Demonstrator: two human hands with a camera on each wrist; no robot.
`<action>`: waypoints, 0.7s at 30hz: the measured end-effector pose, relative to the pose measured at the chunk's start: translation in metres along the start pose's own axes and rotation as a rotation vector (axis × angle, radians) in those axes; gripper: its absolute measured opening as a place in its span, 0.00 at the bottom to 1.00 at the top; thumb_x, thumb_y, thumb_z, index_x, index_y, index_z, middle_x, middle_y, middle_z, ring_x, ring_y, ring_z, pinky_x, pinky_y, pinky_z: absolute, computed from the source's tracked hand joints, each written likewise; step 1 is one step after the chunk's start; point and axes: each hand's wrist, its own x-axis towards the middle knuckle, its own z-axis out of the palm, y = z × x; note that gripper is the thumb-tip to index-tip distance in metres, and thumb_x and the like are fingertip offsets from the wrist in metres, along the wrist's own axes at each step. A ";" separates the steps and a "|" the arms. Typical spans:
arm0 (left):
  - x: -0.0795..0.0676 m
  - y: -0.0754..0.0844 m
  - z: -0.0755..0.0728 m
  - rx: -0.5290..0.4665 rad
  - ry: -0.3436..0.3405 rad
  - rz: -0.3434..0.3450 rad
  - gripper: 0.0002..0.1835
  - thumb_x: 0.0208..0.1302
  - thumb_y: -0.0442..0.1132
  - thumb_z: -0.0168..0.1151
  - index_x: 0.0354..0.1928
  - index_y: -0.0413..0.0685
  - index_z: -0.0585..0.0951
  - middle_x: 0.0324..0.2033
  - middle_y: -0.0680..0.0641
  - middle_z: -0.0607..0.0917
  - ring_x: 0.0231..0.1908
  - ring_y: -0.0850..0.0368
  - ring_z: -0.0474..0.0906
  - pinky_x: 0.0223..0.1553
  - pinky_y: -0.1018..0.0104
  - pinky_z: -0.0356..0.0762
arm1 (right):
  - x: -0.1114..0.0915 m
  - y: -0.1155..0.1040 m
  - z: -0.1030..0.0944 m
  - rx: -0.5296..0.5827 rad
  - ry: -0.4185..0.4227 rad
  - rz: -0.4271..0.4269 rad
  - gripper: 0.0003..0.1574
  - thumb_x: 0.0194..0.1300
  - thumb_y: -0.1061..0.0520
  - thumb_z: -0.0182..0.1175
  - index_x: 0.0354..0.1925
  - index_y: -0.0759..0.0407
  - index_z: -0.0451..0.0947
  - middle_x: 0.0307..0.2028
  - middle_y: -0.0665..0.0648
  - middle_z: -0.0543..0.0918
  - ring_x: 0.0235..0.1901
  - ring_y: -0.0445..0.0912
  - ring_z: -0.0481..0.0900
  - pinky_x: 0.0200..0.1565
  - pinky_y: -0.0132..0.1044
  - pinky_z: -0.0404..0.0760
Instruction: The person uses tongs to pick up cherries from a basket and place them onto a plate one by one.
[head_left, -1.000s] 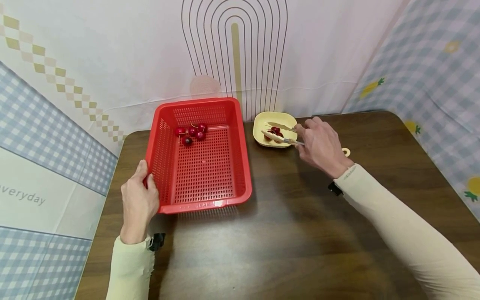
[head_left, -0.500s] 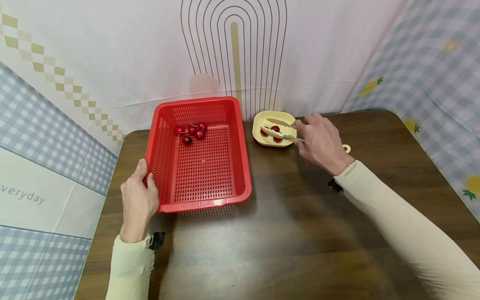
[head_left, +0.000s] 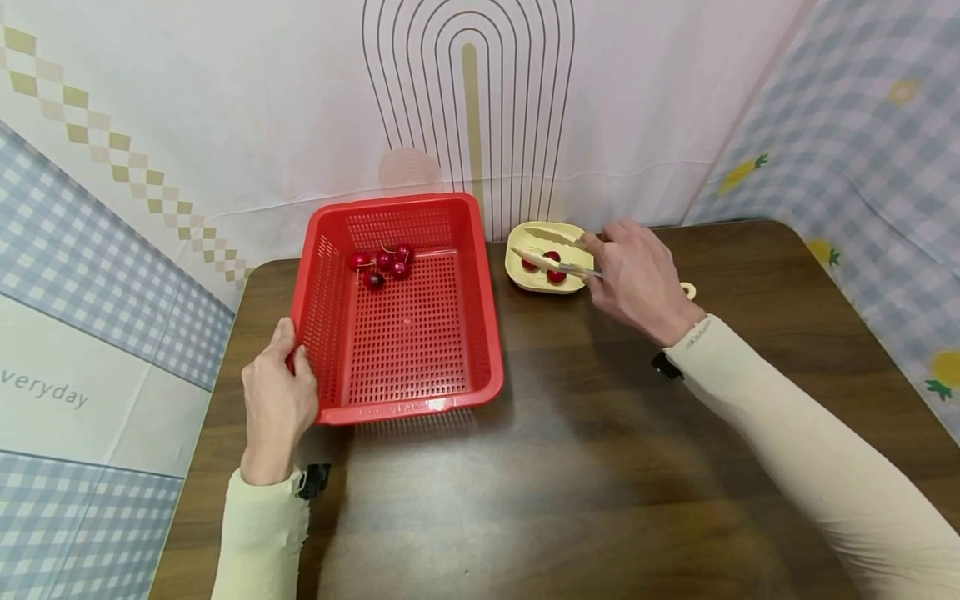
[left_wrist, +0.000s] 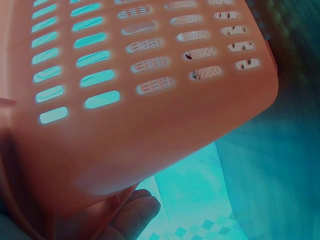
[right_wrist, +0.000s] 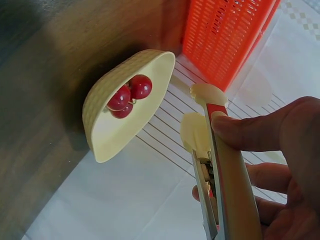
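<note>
My left hand [head_left: 277, 400] grips the left rim of a red plastic basket [head_left: 408, 358], thumb over the rim. In the left wrist view, its slotted wall [left_wrist: 150, 120] fills most of the frame and fingertips [left_wrist: 142, 210] show below the rim. Several dark red cherries [head_left: 385, 262] lie in its far left part. My right hand [head_left: 641, 279] holds a pair of tongs [right_wrist: 232, 185] with cream tips over a small pale yellow bowl [head_left: 513, 265]. Three cherries [right_wrist: 141, 87] lie in that bowl. The tong tips stand apart with nothing between them.
Both containers stand side by side at the back of a dark wooden table [head_left: 540, 483]. A patterned white cloth [head_left: 285, 92] hangs right behind them. Checked cloth [head_left: 840, 142] borders the table's right side.
The tongs have moved slightly left and away from me, rising a little over the bowl. Cherries under them have spread apart. My left hand and the basket stay put.
</note>
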 end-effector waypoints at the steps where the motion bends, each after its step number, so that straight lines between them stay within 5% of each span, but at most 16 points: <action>1: 0.000 0.000 0.000 0.000 0.001 0.000 0.26 0.73 0.32 0.53 0.72 0.44 0.71 0.71 0.41 0.73 0.69 0.37 0.72 0.67 0.40 0.71 | 0.001 0.000 0.000 0.000 0.006 -0.005 0.17 0.58 0.61 0.65 0.47 0.65 0.82 0.31 0.65 0.81 0.35 0.60 0.76 0.38 0.51 0.77; 21: 0.001 0.001 -0.002 0.000 -0.014 -0.012 0.26 0.74 0.33 0.53 0.73 0.45 0.71 0.72 0.42 0.72 0.70 0.38 0.71 0.69 0.41 0.69 | 0.015 -0.011 -0.011 0.003 0.043 -0.032 0.14 0.58 0.62 0.63 0.44 0.66 0.79 0.28 0.63 0.78 0.33 0.59 0.74 0.34 0.49 0.75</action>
